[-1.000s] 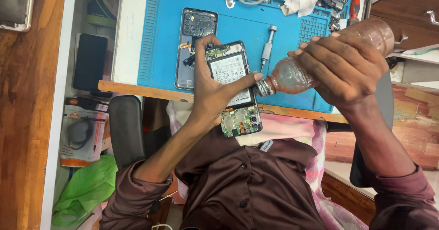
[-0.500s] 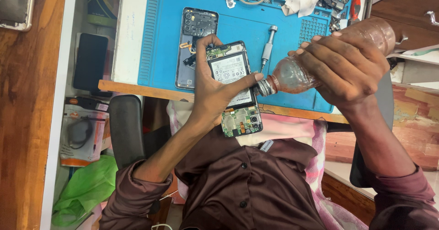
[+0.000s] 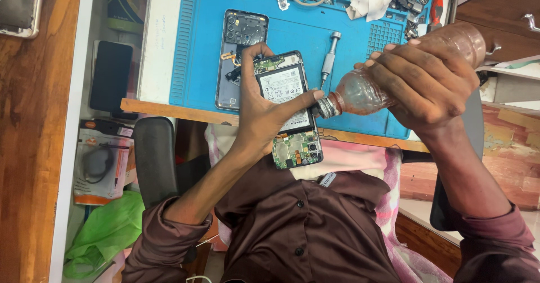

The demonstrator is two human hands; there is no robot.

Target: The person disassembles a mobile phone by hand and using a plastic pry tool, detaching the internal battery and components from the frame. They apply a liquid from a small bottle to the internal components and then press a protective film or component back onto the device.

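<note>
- Over the blue silicone worktop mat, an opened black smartphone with exposed battery is being gripped steady by the left hand.
- A clear plastic bottle is being clasped by the right hand, tilted so its nozzle is meeting the battery's edge.

The left hand covers part of the opened black smartphone; the right hand hides the clear plastic bottle's middle.
</note>
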